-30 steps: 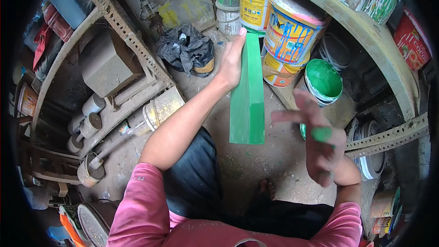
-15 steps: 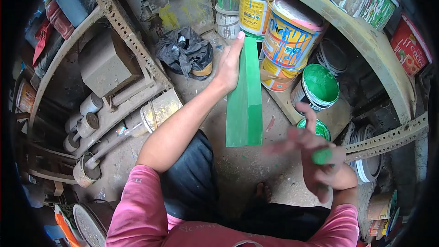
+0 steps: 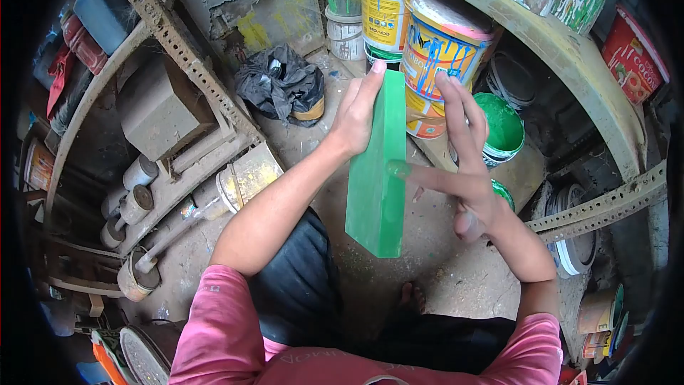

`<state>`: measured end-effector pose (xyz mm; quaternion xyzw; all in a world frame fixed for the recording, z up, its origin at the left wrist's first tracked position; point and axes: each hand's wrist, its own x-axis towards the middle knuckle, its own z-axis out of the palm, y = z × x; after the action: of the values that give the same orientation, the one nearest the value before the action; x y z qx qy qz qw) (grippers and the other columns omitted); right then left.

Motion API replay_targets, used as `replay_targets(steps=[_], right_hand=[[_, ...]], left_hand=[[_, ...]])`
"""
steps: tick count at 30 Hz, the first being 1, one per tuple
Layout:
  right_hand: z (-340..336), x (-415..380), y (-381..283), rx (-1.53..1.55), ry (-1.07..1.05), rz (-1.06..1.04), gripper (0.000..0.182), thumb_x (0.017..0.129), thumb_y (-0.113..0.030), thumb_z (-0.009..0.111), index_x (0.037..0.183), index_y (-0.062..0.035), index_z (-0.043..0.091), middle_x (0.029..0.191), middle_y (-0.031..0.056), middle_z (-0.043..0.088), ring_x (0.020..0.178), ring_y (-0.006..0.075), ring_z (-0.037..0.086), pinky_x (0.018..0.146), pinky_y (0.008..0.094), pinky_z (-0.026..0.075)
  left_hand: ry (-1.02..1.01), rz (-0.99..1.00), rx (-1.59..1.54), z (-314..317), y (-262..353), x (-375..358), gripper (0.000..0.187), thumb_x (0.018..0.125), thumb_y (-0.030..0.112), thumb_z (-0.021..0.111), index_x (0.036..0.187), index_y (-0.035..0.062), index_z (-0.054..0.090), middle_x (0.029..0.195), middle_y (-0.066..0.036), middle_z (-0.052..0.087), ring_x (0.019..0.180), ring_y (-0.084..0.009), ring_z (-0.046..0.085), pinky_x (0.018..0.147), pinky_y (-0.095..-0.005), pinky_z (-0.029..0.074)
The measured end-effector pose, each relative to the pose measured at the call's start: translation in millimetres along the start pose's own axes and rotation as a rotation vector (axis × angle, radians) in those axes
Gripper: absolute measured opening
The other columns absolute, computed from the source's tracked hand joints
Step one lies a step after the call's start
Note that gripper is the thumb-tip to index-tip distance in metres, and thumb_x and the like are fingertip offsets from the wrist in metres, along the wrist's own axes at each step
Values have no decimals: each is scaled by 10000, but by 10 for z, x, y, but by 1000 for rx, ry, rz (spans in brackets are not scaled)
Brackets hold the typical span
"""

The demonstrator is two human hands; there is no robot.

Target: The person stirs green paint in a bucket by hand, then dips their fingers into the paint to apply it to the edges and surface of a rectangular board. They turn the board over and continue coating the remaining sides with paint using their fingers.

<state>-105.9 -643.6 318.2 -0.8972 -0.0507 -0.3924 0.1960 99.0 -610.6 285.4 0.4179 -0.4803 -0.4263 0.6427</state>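
Observation:
My left hand (image 3: 354, 120) is closed round the far end of a long green-painted block (image 3: 369, 196), its thumb up along the edge. The block is held tilted over the floor, with a wide side and a narrow side showing. Darker, glossier green covers part of the narrow side. My right hand (image 3: 472, 178) is at the block's right, fingers spread and holding nothing. One of its fingers reaches left, and its green-coated tip is at the block's narrow side. Beyond that hand stands an open bucket of green paint (image 3: 504, 125), with another green-smeared container (image 3: 503, 192) partly hidden below it.
Stacked paint buckets (image 3: 442, 43) stand ahead, beside a black plastic bag (image 3: 278, 85). A dusty metal shelf frame (image 3: 192, 50) with cans runs along the left. A curved shelf edge (image 3: 570, 50) holding more buckets arches over the right.
My right hand has moved up and left from the lower right, bringing its green fingertip to the block. The block has turned in my left hand, and its near end now sits lower.

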Motion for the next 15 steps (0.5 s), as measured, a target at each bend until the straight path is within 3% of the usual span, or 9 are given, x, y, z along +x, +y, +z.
replay_targets(steps=[5,7,9,13,15], right_hand=[[-10,-15,29,50,1,1,744,838,-727,202,1028,-217,709,1451,301,208,1334,444,178,1032,509,69],[-3,-45,7,92,-45,-116,729,845,-716,205,1027,-221,709,1454,290,215,1335,442,179,1034,506,62],[-12,-19,-9,50,-61,-109,726,847,-715,204,1030,-225,708,1456,282,219,1335,438,181,1035,506,62],[-44,64,72,-37,-24,-17,724,853,-706,200,1053,-222,699,1463,261,224,1339,426,180,1037,506,61],[-48,69,136,-7,3,-10,722,859,-696,195,1068,-217,693,1464,261,222,1340,423,179,1037,507,61]], left_hand=[[44,-3,25,42,4,-2,581,956,528,305,729,65,571,634,10,516,596,-66,469,539,-231,361],[54,-10,33,79,11,-2,581,956,527,303,732,63,573,636,11,518,600,-64,472,538,-230,361],[97,45,48,159,25,1,518,957,494,263,660,130,484,547,45,345,463,-79,324,440,-232,283],[86,11,44,192,79,-29,523,953,504,265,636,133,454,541,42,333,462,-76,325,433,-229,282],[-23,11,28,98,31,-19,590,955,523,294,750,52,584,663,-1,540,605,-70,475,545,-225,362]])
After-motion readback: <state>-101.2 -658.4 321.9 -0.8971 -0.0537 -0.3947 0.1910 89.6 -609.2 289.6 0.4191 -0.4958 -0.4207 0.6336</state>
